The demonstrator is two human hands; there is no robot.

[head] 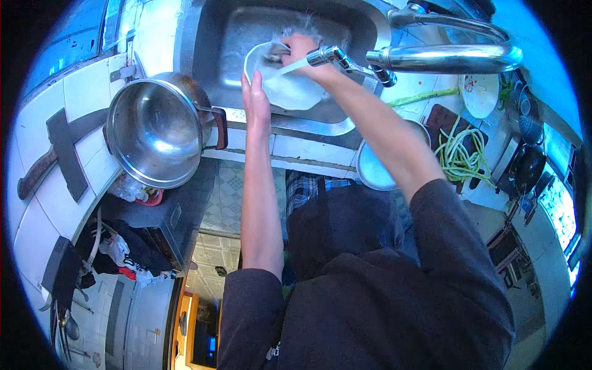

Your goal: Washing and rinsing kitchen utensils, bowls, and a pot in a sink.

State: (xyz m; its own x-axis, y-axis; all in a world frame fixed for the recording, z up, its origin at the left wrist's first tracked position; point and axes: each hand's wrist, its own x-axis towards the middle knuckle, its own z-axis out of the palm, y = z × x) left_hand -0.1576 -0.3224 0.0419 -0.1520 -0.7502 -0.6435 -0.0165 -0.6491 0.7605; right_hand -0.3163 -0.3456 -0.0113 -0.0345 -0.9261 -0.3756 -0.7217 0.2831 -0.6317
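Note:
A large white bowl (296, 95) is tilted inside the stainless-steel sink (222, 69). My left hand (255, 98) grips its left rim, with the thumb on the inner side. My right hand (303, 51) is at the bowl's far inner side. Beside its fingers is a blurred grey thing (276, 54); whether the fingers hold it is unclear. From the swivel faucet nozzle (323, 55), a stream of water (293, 67) runs into the bowl, passing close by my right wrist. Splashes show beyond my right hand.
Left of the sink stands a steel pot (157, 134) with brown handles. A curved faucet pipe (448, 60) arches over the right side. Long green beans (462, 150) lie on a dark board (437, 122), near a metal basin (377, 166). Cleavers (67, 152) hang on the left wall.

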